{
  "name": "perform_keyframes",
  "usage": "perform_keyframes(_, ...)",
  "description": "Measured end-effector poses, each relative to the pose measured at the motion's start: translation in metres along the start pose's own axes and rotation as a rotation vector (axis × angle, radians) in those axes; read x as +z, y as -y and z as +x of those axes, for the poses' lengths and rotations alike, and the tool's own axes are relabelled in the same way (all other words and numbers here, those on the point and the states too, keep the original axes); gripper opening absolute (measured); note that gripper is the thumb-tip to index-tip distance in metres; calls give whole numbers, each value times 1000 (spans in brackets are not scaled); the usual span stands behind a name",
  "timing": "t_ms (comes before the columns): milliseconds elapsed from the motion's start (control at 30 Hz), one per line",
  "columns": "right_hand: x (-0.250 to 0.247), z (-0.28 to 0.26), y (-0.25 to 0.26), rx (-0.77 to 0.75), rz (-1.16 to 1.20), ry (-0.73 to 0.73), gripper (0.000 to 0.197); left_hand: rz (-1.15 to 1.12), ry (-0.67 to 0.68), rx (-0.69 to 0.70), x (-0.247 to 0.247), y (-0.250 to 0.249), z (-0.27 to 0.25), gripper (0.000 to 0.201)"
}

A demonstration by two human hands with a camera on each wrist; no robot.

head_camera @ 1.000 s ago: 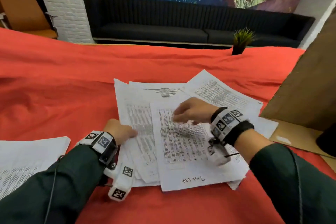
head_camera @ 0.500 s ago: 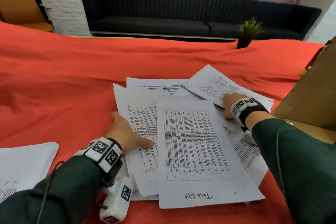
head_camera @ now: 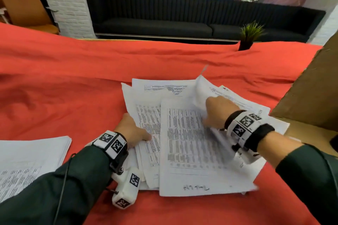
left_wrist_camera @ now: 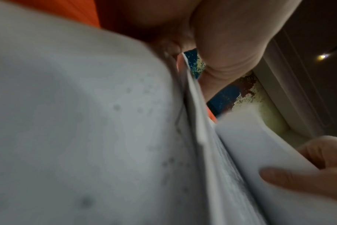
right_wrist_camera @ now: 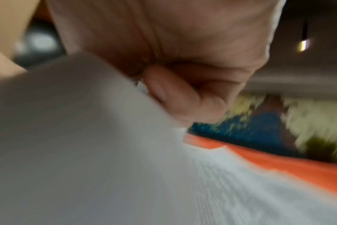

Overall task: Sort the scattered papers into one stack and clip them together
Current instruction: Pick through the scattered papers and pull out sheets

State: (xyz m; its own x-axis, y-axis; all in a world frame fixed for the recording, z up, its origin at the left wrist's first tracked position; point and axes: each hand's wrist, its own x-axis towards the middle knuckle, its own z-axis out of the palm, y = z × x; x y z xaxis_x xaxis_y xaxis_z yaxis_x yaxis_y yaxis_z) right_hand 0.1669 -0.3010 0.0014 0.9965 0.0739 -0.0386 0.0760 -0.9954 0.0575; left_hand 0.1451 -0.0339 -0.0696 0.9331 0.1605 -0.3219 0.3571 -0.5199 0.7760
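A loose pile of printed papers lies fanned out on the red cloth in the head view. My left hand holds the pile's left edge, with the thumb on top of the sheets. In the left wrist view the paper edge runs between thumb and fingers. My right hand grips one sheet from the pile's right side, which curls up off the other sheets. The right wrist view shows curled fingers pinching that blurred sheet.
A second, squared stack of papers lies at the left edge. An open cardboard box stands close on the right, beside the pile. A small potted plant stands at the table's far edge. The red cloth is rumpled.
My right hand left the top sheet, reached to the rightmost sheet, took hold of it and now lifts it towards the centre. My left hand has stayed at the pile's left edge.
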Motion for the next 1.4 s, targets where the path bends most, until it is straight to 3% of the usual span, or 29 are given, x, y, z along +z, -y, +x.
perform_keyframes(133,8,-31,36,-180,461,396,57,38,13,50,9,-1,-3,47)
perform_keyframes(167,10,-34,34,-172,567,425,63,44,7,54,10,-1,-5,41)
perform_keyframes(233,15,-30,19,-97,633,294,66,12,-22,63,12,1,-6,31)
perform_keyframes(300,25,-19,-7,41,450,174,65,-52,-59,59,11,-1,-10,25)
perform_keyframes(400,36,-19,-23,202,183,275,70,-169,-11,104,12,-3,-17,52)
perform_keyframes(500,36,-29,-7,101,220,332,75,-208,30,128,18,-4,-23,70)
perform_keyframes(600,23,-44,19,-86,349,379,53,-144,27,158,22,-7,-30,53)
perform_keyframes(700,19,-50,26,-131,464,417,46,-61,26,173,13,-7,-35,39)
perform_keyframes(800,26,-52,16,39,611,227,67,-126,-13,244,-5,-2,-43,33)
perform_keyframes(867,30,-51,4,208,920,104,88,-249,-37,307,-20,-3,-54,32)
perform_keyframes(933,33,-51,-4,291,1309,10,97,-404,-33,364,-35,-7,-68,36)
perform_keyframes(1033,17,-56,7,149,1704,-90,60,-428,52,529,-50,-24,-92,38)
perform_keyframes(1100,-7,-60,25,4,1729,-262,47,-259,22,646,-55,-44,-108,26)
perform_keyframes(1200,-53,-73,45,-203,1628,-554,48,-49,-340,688,-65,-77,-131,27)
perform_keyframes(1267,-81,-81,48,-276,1591,-700,48,-127,-592,683,-78,-94,-147,40)
perform_keyframes(1333,-101,-90,48,-327,1545,-785,51,-256,-757,676,-94,-104,-164,51)
perform_keyframes(1400,-110,-98,50,-354,1422,-854,50,-221,-883,656,-106,-109,-173,60)
